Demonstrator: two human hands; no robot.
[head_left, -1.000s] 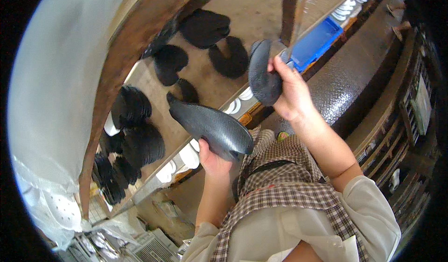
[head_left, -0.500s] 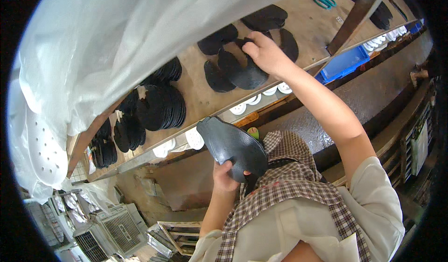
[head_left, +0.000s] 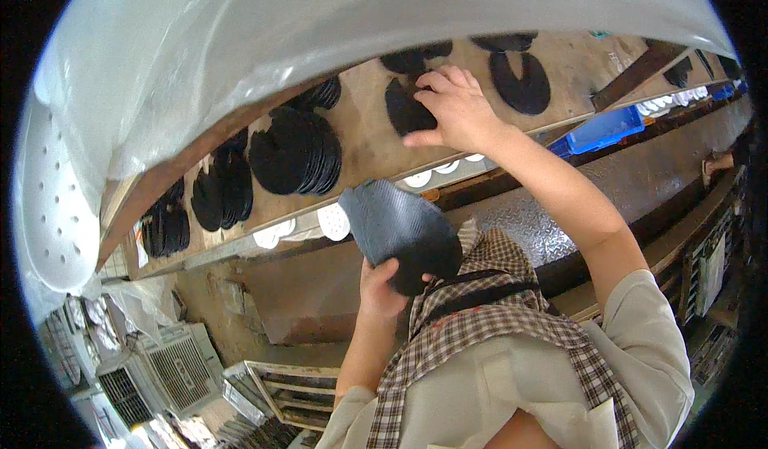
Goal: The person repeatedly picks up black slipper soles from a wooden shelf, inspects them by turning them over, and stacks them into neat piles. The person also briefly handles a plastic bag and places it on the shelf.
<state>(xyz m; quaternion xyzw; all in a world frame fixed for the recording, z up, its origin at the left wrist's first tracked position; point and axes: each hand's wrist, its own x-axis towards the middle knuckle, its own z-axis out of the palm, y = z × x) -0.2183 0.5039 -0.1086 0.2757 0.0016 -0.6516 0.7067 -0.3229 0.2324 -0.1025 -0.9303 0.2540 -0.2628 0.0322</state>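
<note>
My left hand [head_left: 382,287] grips a black, textured, sole-shaped sheet [head_left: 404,229] in front of my apron, thumb on its face. Whether more sheets lie behind it I cannot tell. Over the wooden shelf, my right hand [head_left: 460,109] has its fingers and thumb apart. Between them lies a black cut piece [head_left: 408,107], partly covered by the hand; contact is unclear. A black U-shaped piece [head_left: 520,81] rests to the right of that hand.
Stacks of black notched pieces [head_left: 296,153] stand along the wooden shelf [head_left: 364,141] to the left. White round parts [head_left: 334,221] and a blue tray [head_left: 606,121] sit below its edge. Clear plastic sheeting [head_left: 320,25] hangs over the far side; a wooden post [head_left: 636,77] rises at right.
The curved piece my right hand pinched is gone from the shelf, and that hand has opened over the piece beside it. The sheet in my left hand looks rounder. The view has shifted.
</note>
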